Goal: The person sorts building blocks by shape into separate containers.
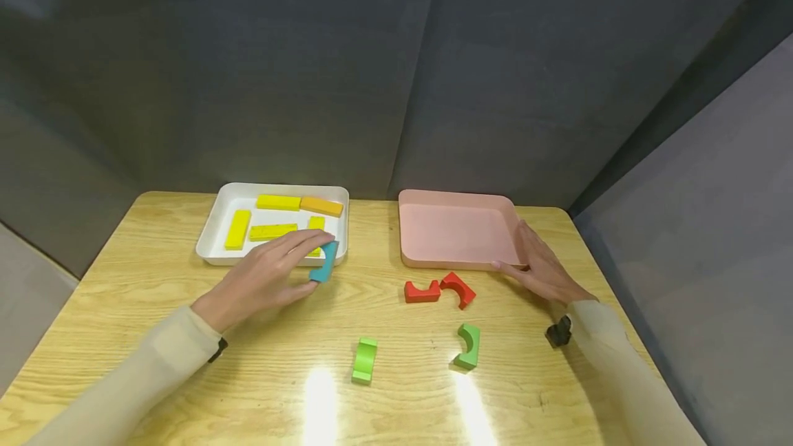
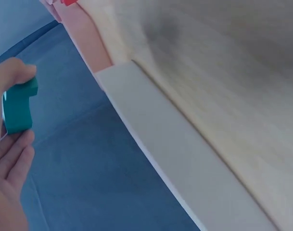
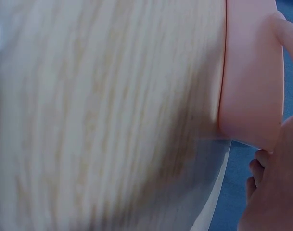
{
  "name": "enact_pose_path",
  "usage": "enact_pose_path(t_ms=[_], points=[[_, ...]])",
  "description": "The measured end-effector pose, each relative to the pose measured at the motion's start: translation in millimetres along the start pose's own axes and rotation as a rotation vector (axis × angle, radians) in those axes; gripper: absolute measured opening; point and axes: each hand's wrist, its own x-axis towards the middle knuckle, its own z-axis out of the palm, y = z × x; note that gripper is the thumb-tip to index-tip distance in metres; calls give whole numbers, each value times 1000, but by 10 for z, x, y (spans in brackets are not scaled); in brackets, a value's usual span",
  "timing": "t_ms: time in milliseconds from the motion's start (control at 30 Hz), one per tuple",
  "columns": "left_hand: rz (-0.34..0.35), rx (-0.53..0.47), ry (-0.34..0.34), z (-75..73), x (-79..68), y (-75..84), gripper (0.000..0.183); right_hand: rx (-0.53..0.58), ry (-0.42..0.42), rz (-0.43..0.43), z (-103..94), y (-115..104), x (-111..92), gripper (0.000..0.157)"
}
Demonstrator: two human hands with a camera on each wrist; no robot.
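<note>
Between thumb and fingertips, my left hand (image 1: 263, 277) pinches a blue arch-shaped block (image 1: 325, 263), seen over the front right corner of the white tray (image 1: 213, 226). In the left wrist view that arch block (image 2: 17, 108) looks teal and stands between thumb and fingers. My right hand (image 1: 548, 270) rests at the front right corner of the pink tray (image 1: 458, 229). Its thumb lies on the front rim and its extended fingers run along the right side. The right wrist view has the thumb on the pink tray's wall (image 3: 252, 72).
Inside the white tray lie several yellow blocks (image 1: 238, 229) and an orange block (image 1: 321, 206). Two red arch blocks (image 1: 422, 292) touch or nearly touch before the pink tray. Nearer are a light green arch block (image 1: 364, 360) and a green one (image 1: 469, 347). Dark cloth (image 1: 297, 74) hangs behind the table.
</note>
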Motion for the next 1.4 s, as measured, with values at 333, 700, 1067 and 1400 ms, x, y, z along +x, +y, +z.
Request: enact_pose_path(t_ms=[333,700,1067,1400], points=[[7,-17,85,301,559,-14,77,-16,-1,2,6,19,14,125],[-26,-45,49,659,1186,45,73,-13,12,-7,-4,27,-16,124],[-115,-53,-60,1016,1639,46,69,-3,17,-13,19,42,-31,123],[-164,50,-177,1365,1860,-9,72,17,13,11,37,44,-42,125]])
